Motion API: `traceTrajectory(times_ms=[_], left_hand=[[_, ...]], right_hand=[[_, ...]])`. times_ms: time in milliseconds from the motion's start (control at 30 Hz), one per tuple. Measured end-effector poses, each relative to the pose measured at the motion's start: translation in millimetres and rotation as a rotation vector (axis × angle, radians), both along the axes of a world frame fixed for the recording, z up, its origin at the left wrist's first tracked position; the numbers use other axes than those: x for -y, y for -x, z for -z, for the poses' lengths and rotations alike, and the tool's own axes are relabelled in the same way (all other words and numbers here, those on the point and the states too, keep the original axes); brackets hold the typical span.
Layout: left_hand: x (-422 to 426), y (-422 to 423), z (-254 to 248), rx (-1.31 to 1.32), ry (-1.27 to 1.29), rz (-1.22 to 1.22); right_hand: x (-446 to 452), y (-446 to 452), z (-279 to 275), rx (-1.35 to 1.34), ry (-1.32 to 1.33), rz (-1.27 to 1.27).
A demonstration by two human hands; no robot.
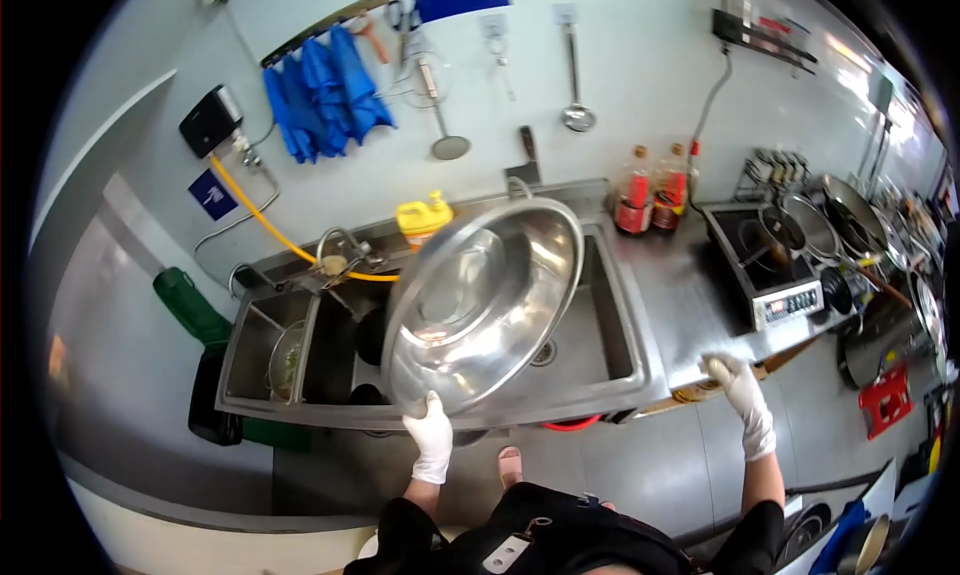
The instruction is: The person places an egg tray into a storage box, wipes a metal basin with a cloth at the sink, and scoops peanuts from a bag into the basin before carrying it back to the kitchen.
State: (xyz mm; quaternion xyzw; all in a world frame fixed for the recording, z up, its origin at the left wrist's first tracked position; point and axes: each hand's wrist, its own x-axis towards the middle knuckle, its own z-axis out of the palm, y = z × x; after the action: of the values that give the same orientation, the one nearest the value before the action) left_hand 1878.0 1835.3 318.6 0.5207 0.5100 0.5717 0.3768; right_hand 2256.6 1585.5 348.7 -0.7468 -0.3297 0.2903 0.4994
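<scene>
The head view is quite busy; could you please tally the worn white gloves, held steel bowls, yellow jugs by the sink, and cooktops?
White gloves: 2
Held steel bowl: 1
Yellow jug: 1
Cooktop: 1
Total: 5

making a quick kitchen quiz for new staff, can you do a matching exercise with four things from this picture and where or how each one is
Things:
1. metal basin
2. ladle
3. pump jug
4. red-labelled bottles

Places and states:
A. standing on the counter, left of the cooktop
B. hanging on the wall
C. tilted over the sink, rim in the left grip
D. yellow, at the sink's back edge

Pairs: 1-C, 2-B, 3-D, 4-A
</scene>
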Motion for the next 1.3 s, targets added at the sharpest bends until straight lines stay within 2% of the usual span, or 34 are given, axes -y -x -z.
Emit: traceTrajectory(times_ms=[33, 67, 100, 200, 300, 333, 367, 400, 467, 600, 633, 667, 800, 833, 933, 967, 1000, 1067, 1100, 1133, 1200, 1267, 1300], left_hand=[[-17, 17, 9, 0.059, -0.013, -0.048], [-30, 32, 7, 0.033, -0.067, -0.069], [-44, 45, 6, 0.123, -0.051, -0.079], [-83, 79, -1, 0.335, 0.062, -0.096], [-114, 114, -3, 0.42, 0.128, -0.134], [-119, 120, -13, 0.446, 0.135, -0.154], [-131, 140, 2, 0.414, 0.143, -0.104], [-133, 146, -9, 0.365, 0.176, -0.105], [-140, 167, -6, 0.337, 0.145, -0.066], [-149, 195, -6, 0.393, 0.153, -0.149], [-148, 201, -5, 0.395, 0.17, -0.166], [-151, 206, -4, 0.397, 0.188, -0.186], [-152, 219, -14, 0.39, 0.318, -0.256], [-152, 224, -10, 0.402, 0.342, -0.253], [-156, 227, -5, 0.412, 0.342, -0.321], [-157, 227, -4, 0.412, 0.332, -0.359], [-159, 229, -5, 0.421, 0.344, -0.33], [-159, 229, -9, 0.443, 0.385, -0.282], [-161, 221, -21, 0.4, 0.312, -0.246], [-164, 224, -13, 0.373, 0.244, -0.177], [-166, 216, -25, 0.327, 0.248, -0.115], [-172, 211, -23, 0.374, 0.312, -0.162], [-176, 207, -27, 0.41, 0.309, -0.175]], right_hand=[[-38, -1, -9, 0.162, -0.061, -0.072], [-79, 11, -36, 0.156, -0.144, -0.183], [-119, 30, -72, 0.264, -0.141, -0.267], [-244, 86, -127, 0.111, -0.335, -0.45], [-384, 124, -163, 0.178, -0.382, -0.575], [-427, 139, -181, 0.277, -0.347, -0.514], [-470, 151, -195, 0.279, -0.445, -0.504], [-511, 161, -208, 0.283, -0.543, -0.492], [-580, 178, -239, 0.352, -0.577, -0.418], [-691, 190, -270, 0.546, -0.717, -0.167], [-697, 195, -280, 0.672, -0.667, -0.104], [-708, 203, -287, 0.621, -0.685, -0.084], [-748, 236, -296, 0.704, -0.73, -0.126], [-753, 241, -300, 0.685, -0.649, -0.273], [-765, 261, -308, 0.834, -0.358, -0.236], [-780, 255, -309, 0.926, -0.396, -0.241], [-795, 249, -312, 0.817, -0.536, -0.23], [-773, 250, -330, 0.814, -0.937, -0.228], [-784, 231, -342, 0.884, -1.032, -0.291], [-796, 213, -350, 0.943, -1.123, -0.363], [-677, 261, -355, 0.603, -1.178, -0.365], [-627, 276, -344, 0.408, -1.189, -0.51], [-614, 285, -331, 0.412, -1.28, -0.511]])
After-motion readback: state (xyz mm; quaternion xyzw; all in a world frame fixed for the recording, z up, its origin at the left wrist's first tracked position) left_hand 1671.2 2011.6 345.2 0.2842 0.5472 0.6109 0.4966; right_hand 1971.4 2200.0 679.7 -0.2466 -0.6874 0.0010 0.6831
